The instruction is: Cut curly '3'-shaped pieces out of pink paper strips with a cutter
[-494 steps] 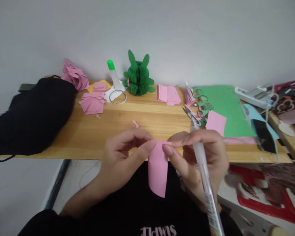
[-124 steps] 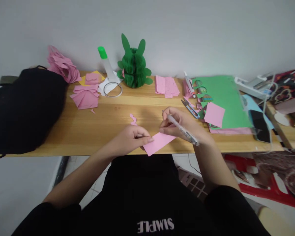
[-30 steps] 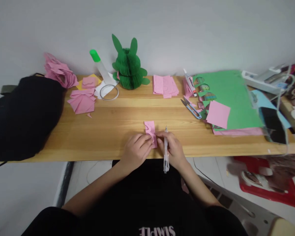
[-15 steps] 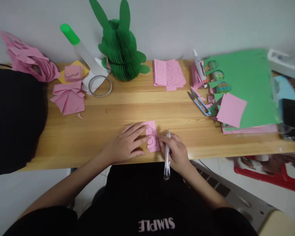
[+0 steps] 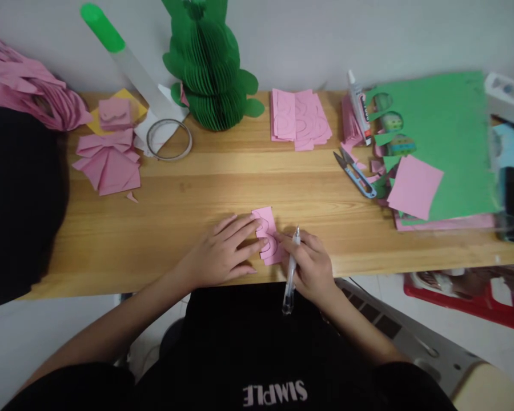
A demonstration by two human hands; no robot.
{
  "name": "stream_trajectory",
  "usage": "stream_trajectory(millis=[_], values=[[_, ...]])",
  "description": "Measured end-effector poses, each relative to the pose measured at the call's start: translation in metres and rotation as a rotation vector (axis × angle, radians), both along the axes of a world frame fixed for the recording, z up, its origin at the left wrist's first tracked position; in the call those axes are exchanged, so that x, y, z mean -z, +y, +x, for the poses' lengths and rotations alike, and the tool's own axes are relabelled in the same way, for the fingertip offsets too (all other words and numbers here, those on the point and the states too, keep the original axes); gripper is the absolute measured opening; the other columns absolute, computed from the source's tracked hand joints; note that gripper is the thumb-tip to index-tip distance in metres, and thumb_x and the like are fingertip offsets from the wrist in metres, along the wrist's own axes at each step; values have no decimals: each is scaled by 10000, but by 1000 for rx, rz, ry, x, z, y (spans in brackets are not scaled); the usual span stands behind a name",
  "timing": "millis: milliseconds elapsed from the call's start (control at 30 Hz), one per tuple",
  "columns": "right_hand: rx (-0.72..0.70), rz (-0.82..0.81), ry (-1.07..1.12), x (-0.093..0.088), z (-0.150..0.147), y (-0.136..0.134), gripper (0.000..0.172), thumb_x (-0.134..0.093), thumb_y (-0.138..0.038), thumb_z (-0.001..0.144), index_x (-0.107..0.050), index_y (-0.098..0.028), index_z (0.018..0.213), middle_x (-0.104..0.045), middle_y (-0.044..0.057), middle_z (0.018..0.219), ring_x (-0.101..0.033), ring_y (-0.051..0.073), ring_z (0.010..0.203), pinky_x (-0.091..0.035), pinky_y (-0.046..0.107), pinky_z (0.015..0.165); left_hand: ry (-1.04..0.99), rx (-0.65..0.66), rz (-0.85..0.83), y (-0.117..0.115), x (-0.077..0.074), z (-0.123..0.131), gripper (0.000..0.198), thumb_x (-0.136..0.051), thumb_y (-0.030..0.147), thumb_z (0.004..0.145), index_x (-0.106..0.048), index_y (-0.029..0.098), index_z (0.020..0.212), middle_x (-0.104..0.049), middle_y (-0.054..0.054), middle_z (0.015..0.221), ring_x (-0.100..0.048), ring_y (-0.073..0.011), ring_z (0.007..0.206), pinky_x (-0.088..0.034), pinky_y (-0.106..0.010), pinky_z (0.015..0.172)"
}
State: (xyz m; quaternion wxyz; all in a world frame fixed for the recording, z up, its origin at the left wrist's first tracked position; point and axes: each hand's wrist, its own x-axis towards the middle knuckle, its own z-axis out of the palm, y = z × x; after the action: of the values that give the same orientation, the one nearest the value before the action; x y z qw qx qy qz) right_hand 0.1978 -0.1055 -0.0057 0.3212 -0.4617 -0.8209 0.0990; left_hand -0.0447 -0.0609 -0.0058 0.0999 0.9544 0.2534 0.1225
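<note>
A small pink paper piece [image 5: 265,228] with dark curved outlines lies near the table's front edge. On its left side rests my left hand [image 5: 223,251], fingers spread and flat, the fingertips on the paper. My right hand [image 5: 312,264] is closed around a clear pen [image 5: 290,274], whose tip points up and away from the paper. The thumb and fingertips of that hand touch the paper's right edge. Part of the drawn outline is covered by my left fingers.
Behind are a green honeycomb-paper figure [image 5: 214,74], a tape roll [image 5: 169,139], a green-capped stick [image 5: 120,54] and outlined pink papers [image 5: 300,120]. To the right lie blue snips [image 5: 354,174], a glue tube [image 5: 360,108] and green sheets [image 5: 458,142]. A dark object [image 5: 17,205] covers the left.
The view has shifted, so the things at the back sit higher and further outward. My hands stay at the pink paper, with the pen tilted slightly more to the right.
</note>
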Motion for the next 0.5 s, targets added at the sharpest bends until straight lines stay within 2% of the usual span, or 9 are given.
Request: stream_trajectory(millis=[133, 300, 500], values=[[-9, 34, -34, 2, -1, -2, 371, -526, -126, 907, -599, -190, 1265, -788, 92, 1025, -669, 264, 932, -539, 385, 778, -10, 28, 3, 2, -2, -1, 461, -440, 508, 1026, -625, 182, 1292, -530, -198, 1455, -458, -344, 1394, -426, -501, 1099], [-21, 64, -65, 3, -2, -3, 300, -554, -116, 892, -643, -173, 1172, -776, 117, 1090, -659, 264, 976, -529, 389, 798, -13, 101, 22, 0, -5, 0, 443, -410, 482, 1041, -663, 154, 1196, -602, -172, 1387, -515, -318, 1342, -443, -471, 1094], [-5, 85, -86, 2, -1, -4, 258, -530, -130, 900, -666, -174, 1114, -787, 108, 1061, -662, 254, 946, -543, 380, 785, 19, 105, -19, -2, -5, -1, 444, -471, 502, 1017, -652, 159, 1233, -583, -159, 1423, -483, -321, 1377, -442, -468, 1105]])
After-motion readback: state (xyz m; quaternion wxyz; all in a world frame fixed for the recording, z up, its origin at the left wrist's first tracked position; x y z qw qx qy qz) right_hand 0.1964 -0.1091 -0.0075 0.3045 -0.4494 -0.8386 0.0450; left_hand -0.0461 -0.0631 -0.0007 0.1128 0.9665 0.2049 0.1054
